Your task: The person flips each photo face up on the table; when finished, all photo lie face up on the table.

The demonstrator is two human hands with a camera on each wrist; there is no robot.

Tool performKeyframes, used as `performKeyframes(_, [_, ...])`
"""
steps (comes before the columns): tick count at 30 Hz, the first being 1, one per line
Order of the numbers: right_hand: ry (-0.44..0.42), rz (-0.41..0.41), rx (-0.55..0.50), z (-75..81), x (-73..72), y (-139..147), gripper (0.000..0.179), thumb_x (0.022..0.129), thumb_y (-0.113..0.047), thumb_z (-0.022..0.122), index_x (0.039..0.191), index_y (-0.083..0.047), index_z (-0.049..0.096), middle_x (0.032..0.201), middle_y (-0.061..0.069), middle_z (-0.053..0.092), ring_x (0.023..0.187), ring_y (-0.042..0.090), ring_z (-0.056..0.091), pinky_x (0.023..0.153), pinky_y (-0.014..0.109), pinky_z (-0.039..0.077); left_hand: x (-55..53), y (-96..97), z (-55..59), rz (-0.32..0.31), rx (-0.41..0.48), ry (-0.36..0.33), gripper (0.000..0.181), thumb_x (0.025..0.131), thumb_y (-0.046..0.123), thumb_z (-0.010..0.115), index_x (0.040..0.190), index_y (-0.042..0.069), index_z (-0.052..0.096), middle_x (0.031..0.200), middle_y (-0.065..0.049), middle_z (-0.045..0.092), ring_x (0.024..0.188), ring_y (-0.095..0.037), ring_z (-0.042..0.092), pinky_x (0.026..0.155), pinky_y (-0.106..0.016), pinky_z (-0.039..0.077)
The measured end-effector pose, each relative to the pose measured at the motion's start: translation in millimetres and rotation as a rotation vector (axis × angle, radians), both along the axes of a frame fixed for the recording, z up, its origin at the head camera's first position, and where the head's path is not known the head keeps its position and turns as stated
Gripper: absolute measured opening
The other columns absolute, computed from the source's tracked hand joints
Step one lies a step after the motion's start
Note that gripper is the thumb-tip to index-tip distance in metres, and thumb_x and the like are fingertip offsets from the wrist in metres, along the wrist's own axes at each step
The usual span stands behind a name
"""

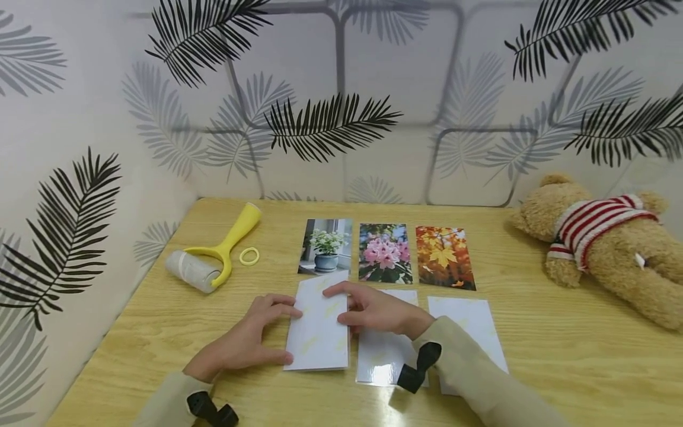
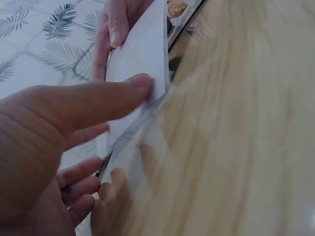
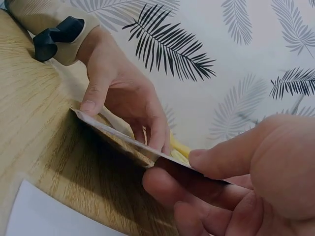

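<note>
The right hand (image 1: 381, 308) pinches the right edge of a white rectangular card with pale yellow marks (image 1: 318, 326), thumb above and fingers beneath, while the left hand (image 1: 242, 338) lays spread fingertips and thumb along its left edge. The card is tilted above the wood-grain worktop (image 1: 576, 356), left of its middle, its top covering the lower edge of a glossy photo of a potted white-flowered plant (image 1: 322, 244), the nearest of three photos to the worktop's left edge. Whether it is one sheet or several is unclear. A loose left hand could let the card swing or slip, pushing that photo towards the far edge; squeezing from both sides could bow it. The beige right sleeve (image 1: 480, 367), low over two flat white cards (image 1: 373, 362), could drag them askew.
</note>
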State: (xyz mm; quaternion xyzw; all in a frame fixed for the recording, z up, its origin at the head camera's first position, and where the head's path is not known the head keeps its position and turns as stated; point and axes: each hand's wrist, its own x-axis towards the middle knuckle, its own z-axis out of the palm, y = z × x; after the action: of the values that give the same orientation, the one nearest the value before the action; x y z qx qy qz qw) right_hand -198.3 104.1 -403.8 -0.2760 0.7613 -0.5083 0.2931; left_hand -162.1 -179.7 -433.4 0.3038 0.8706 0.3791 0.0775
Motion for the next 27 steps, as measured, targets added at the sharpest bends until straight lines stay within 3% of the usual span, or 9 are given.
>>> performKeyframes(4, [0.048,0.017,-0.041,0.3,-0.5,1,0.05,0.095,-0.005,0.057,0.142,-0.008,0.042,0.064,0.0,0.048,0.058,0.012,0.045,0.06,0.023,0.04,-2.8,1.6,-3.2,0.091,0.143,-0.073,0.067,0.081,0.025,0.078,0.139,0.018,0.045,0.139,-0.009,0.042,0.121,-0.024,0.045,0.1,-0.036,0.04])
performKeyframes(6, [0.068,0.017,-0.056,0.1,-0.7,1,0.051,0.095,-0.006,0.057,0.143,-0.008,0.042,0.063,-0.001,0.047,0.057,0.011,0.043,0.059,0.022,0.037,-3.7,2.7,-3.8,0.143,0.249,-0.149,0.072,0.085,0.017,0.074,0.145,0.014,0.035,0.139,-0.014,0.043,0.112,-0.023,0.052,0.093,-0.028,0.045])
performKeyframes(9, [0.057,0.012,-0.076,-0.9,-0.6,0,0.051,0.096,-0.007,0.057,0.144,-0.011,0.041,0.064,-0.001,0.048,0.057,0.01,0.041,0.059,0.022,0.034,-3.3,3.7,-2.1,0.183,0.414,-0.32,0.077,0.09,0.009,0.066,0.152,0.008,0.02,0.144,-0.025,0.04,0.109,-0.02,0.058,0.087,-0.021,0.049])
performKeyframes(12, [0.046,-0.002,-0.103,-2.3,-0.3,-1,0.051,0.096,-0.005,0.056,0.144,-0.011,0.04,0.069,0.002,0.056,0.061,0.011,0.049,0.06,0.021,0.037,-2.6,5.0,1.9,0.169,0.536,-0.513,0.078,0.095,0.007,0.056,0.154,0.006,0.005,0.15,-0.031,0.03,0.115,-0.016,0.058,0.09,-0.022,0.05])
performKeyframes(14, [0.039,-0.013,-0.132,-4.5,0.7,-4,0.051,0.096,-0.004,0.055,0.144,-0.01,0.04,0.077,0.006,0.064,0.067,0.012,0.056,0.063,0.022,0.04,-0.8,3.7,3.7,0.15,0.584,-0.592,0.077,0.095,0.004,0.051,0.154,0.006,0.002,0.151,-0.032,0.026,0.116,-0.013,0.058,0.089,-0.024,0.051])
performKeyframes(18, [0.053,-0.056,-0.134,-7.0,3.8,-9,0.05,0.095,-0.004,0.056,0.143,-0.01,0.041,0.074,0.009,0.066,0.063,0.013,0.058,0.061,0.023,0.044,0.9,1.9,3.0,0.094,0.644,-0.616,0.075,0.092,-0.003,0.048,0.154,0.005,0.007,0.15,-0.032,0.028,0.109,-0.012,0.062,0.085,-0.027,0.053])
performKeyframes(22, [0.096,-0.066,-0.025,-7.0,8.7,-10,0.052,0.096,-0.012,0.058,0.144,-0.018,0.041,0.055,0.002,0.051,0.047,0.014,0.048,0.051,0.026,0.044,1.3,1.3,-0.1,0.068,0.693,-0.6,0.078,0.09,-0.007,0.048,0.154,0.006,0.006,0.15,-0.033,0.026,0.111,-0.012,0.06,0.084,-0.029,0.054])
performKeyframes(27, [0.23,-0.031,0.08,-6.0,12.7,-9,0.049,0.096,-0.016,0.059,0.143,-0.024,0.043,0.052,-0.001,0.045,0.041,0.013,0.045,0.045,0.029,0.045,0.2,2.3,-0.2,0.058,0.748,-0.604,0.077,0.09,-0.004,0.049,0.154,0.007,0.007,0.148,-0.03,0.03,0.114,-0.014,0.058,0.086,-0.031,0.054])
